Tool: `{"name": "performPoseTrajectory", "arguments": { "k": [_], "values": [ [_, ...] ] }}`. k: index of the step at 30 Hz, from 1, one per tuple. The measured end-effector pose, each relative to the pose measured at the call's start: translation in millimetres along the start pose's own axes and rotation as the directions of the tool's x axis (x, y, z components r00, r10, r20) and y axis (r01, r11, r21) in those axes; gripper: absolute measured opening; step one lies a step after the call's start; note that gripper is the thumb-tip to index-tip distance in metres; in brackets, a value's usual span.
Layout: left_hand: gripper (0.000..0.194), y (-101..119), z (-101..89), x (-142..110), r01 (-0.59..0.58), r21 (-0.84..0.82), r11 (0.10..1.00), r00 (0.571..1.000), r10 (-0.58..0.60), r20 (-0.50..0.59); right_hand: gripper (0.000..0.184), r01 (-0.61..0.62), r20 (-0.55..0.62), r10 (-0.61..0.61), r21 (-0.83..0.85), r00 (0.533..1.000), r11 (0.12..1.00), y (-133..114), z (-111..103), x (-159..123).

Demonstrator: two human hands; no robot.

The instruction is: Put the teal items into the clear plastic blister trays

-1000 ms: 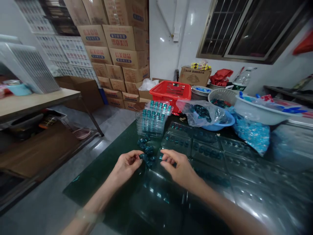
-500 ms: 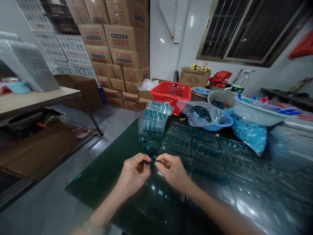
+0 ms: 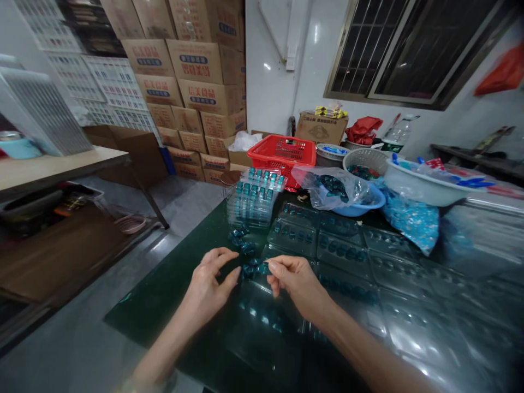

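My left hand [image 3: 213, 275] is over the green tabletop, thumb and forefinger spread with nothing between them. Just beyond its fingertips lies a loose pile of small shiny teal pieces [image 3: 244, 246]; their exact kind is too small to make out. My right hand [image 3: 290, 273] pinches one teal piece [image 3: 264, 268] between thumb and fingertips, at the near end of the pile. Below both hands rests a clear plastic tray [image 3: 262, 319], its moulded hollows catching the light. More clear trays [image 3: 344, 248] lie in rows to the right, several with teal pieces in them.
Behind the pile stands a stack of clear trays [image 3: 251, 210] filled with teal pieces. A red basket [image 3: 282, 153], a blue basin [image 3: 368, 204] with a plastic bag, a white basin [image 3: 426, 185] and a blue patterned bag [image 3: 411, 221] line the table's far side.
My hands came together over the near tray, then parted. The left moved back leftward and opened; the right now holds a teal piece. The view shifted slightly.
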State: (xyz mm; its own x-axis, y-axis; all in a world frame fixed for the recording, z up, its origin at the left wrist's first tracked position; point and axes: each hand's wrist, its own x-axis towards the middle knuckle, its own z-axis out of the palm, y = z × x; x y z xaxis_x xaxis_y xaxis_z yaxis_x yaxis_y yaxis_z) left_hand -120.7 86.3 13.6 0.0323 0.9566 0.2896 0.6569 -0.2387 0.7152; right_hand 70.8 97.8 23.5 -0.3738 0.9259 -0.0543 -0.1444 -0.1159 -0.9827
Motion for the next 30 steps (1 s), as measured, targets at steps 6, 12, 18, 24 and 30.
{"name": "performPoseTrajectory", "arguments": {
  "k": [6,12,18,24,30],
  "values": [
    [0.018,46.1,8.4,-12.5,0.187,-0.501,0.845,0.978,-0.111,0.178,0.024,-0.014,0.015,0.012,0.126,1.0,0.992,5.6,9.2,-6.7],
    [0.015,39.2,17.8,-12.3,0.282,-0.597,0.751,0.958,-0.195,0.209,0.022,0.068,0.004,-0.068,-0.043,0.998,0.997,7.7,11.0,-14.7],
    [0.014,35.1,22.7,-13.9,0.271,-0.605,0.749,0.96,-0.165,0.225,0.023,0.109,0.1,-0.092,-0.178,0.991,0.978,-0.6,-1.2,-18.3],
    [0.014,33.3,22.7,-14.8,0.248,-0.569,0.784,0.957,-0.108,0.268,0.023,0.07,0.247,0.003,-0.29,0.969,0.955,-8.6,-13.5,-19.6],
    [0.018,31.7,24.8,-14.7,0.274,-0.503,0.82,0.94,-0.118,0.32,0.025,0.305,0.198,-0.249,-0.786,0.948,0.538,-4.4,-3.9,-29.0]
  ]
}}
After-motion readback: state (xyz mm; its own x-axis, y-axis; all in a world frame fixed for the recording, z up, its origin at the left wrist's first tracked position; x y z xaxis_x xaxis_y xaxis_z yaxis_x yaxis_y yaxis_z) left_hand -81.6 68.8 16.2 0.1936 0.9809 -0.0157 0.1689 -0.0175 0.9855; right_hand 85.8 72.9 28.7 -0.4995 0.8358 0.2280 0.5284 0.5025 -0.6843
